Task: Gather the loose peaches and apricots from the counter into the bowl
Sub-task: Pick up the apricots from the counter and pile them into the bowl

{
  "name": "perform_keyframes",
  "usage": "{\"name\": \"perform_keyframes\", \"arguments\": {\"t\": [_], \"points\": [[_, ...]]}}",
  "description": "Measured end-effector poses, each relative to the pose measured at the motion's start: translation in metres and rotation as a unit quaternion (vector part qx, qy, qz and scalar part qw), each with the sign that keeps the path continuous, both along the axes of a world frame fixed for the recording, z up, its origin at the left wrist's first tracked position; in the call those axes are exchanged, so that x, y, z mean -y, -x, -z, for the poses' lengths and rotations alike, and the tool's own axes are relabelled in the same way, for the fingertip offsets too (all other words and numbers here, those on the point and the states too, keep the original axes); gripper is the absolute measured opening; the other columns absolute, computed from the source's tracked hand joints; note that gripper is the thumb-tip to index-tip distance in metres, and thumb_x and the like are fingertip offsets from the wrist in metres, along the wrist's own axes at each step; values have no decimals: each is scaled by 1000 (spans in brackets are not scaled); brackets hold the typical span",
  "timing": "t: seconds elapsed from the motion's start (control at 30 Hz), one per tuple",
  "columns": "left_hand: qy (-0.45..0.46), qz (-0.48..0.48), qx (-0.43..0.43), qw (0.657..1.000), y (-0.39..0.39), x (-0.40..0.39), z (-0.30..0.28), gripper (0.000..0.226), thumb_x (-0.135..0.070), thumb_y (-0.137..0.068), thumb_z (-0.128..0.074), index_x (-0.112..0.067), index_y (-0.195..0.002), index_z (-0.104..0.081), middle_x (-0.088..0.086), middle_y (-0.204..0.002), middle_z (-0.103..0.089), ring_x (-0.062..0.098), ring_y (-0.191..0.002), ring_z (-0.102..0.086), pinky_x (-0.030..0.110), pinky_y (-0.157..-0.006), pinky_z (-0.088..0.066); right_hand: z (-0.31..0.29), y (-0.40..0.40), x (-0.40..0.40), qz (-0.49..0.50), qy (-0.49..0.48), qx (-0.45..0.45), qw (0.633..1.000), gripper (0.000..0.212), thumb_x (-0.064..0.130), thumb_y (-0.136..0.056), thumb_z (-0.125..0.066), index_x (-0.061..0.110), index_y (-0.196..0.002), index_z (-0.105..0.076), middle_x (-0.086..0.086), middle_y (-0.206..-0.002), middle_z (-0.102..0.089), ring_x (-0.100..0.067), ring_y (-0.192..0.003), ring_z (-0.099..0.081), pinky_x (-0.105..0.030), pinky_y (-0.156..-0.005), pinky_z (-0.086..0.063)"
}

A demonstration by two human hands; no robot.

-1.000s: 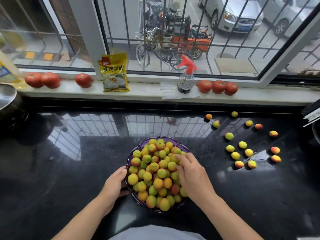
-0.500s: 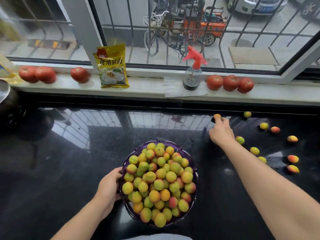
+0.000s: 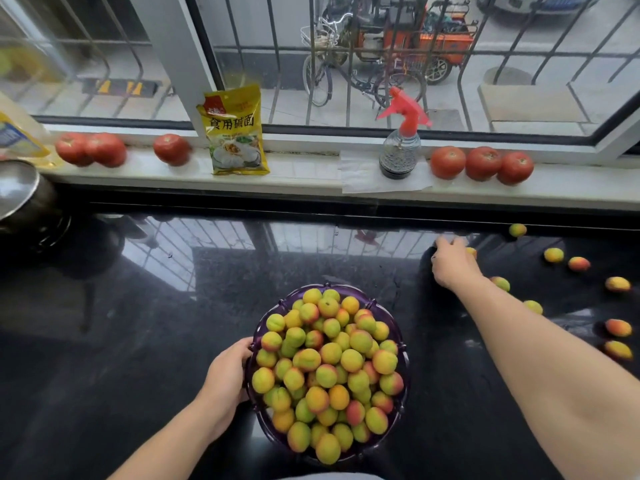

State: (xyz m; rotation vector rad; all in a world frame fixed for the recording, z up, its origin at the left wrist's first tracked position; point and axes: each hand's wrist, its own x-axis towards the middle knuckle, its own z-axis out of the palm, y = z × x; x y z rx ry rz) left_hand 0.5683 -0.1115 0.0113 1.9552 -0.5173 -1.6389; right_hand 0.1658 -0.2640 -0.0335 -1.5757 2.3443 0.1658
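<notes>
Fruit (image 3: 330, 372), round and matte, heaps the scalloped purple bowl (image 3: 257, 332) on the glossy black bench (image 3: 138, 341); left hand (image 3: 227, 379) grips its rim; right hand (image 3: 452, 263) curls over a loose apricot (image 3: 471, 251), grasp unclear.

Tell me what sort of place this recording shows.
Most likely a home kitchen: a glossy black counter under a barred street-facing window, tomatoes and a food packet on the sill, and a metal pot at left.

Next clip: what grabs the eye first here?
The round purple bowl, heaped with yellow-green and red-blushed fruit, sits front and centre on the glossy black counter, with the left hand on its rim. The right hand reaches toward loose fruit scattered at right.
</notes>
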Motion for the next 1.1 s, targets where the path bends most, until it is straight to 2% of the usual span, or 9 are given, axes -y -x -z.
{"name": "perform_keyframes", "arguments": {"t": [0.13, 0.27, 0.33, 0.4, 0.47, 0.63, 0.8, 0.93, 1.1], "points": [[2, -2, 6, 1000, 1, -4, -1, 42, -9, -93, -41, -19, -102, -81, 13, -102, -80, 37, -101, -74, 54, -90, -57, 5, -14, -18, -14, 24, 21, 999, 27, 18, -98, -58, 7, -122, -53, -20, -126, -47, -45, -108, -57, -43, -86, -49], [4, 3, -2, 1000, -1, -9, -2, 38, -13, -97, -42, -17, -108, -79, 12, -103, -80, 35, -101, -74, 47, -84, -58, -5, -43, -65, 46, 72, 164, 983, 26, 30, -98, -61, 17, -121, -61, -8, -120, -57, -34, -112, -57, -38, -90, -44], [10, 8, -6, 1000, -2, -10, -1, 37, -15, -99, -43, -17, -109, -78, 11, -103, -80, 33, -99, -74, 46, -84, -58, -20, -55, -97, 119, 111, 248, 955, 20, 31, -96, -64, 23, -115, -65, -4, -109, -65, -27, -103, -62, -37, -86, -48], [19, 15, -9, 1000, -4, -12, -3, 35, -16, -100, -44, -17, -110, -77, 11, -102, -80, 33, -98, -75, 48, -86, -58, -40, -68, -131, 186, 142, 346, 909, 13, 26, -95, -66, 24, -108, -68, -4, -92, -72, -21, -82, -68, -35, -75, -54], [27, 25, -14, 999, -4, -15, -4, 32, -17, -101, -46, -17, -109, -77, 11, -101, -80, 32, -97, -74, 45, -83, -58, -57, -80, -162, 216, 152, 424, 867, 11, 19, -96, -66, 22, -104, -71, -5, -87, -74, -16, -68, -68, -31, -66, -55], [41, 36, -34, 998, -6, -20, -2, 29, -19, -100, -49, -18, -106, -77, 9, -99, -81, 25, -88, -73, 36, -73, -54, -79, -99, -207, 218, 130, 512, 820, 11, 18, -98, -65, 22, -103, -75, -2, -78, -71, -13, -64, -62, -36, -69, -55], [52, 40, -39, 997, -12, -28, 3, 29, -30, -105, -49, -20, -110, -75, 8, -105, -80, 28, -93, -73, 41, -82, -56, -86, -115, -224, 219, 121, 553, 794, 9, 15, -96, -68, 18, -103, -73, -3, -80, -73, -18, -72, -67, -35, -73, -57], [45, 46, -37, 997, -12, -35, 5, 36, -36, -110, -41, -22, -117, -72, 6, -108, -80, 34, -107, -72, 51, -95, -56, -82, -121, -229, 224, 124, 542, 800, 18, 15, -92, -73, 18, -108, -65, -8, -91, -76, -20, -77, -71, -37, -74, -55], [47, 43, -38, 997, -10, -37, 5, 37, -39, -111, -40, -25, -118, -72, 2, -105, -81, 31, -104, -73, 43, -81, -59, -80, -128, -233, 194, 105, 527, 821, 14, 12, -92, -67, 23, -101, -71, -1, -84, -73, -14, -75, -64, -30, -70, -52]]}}
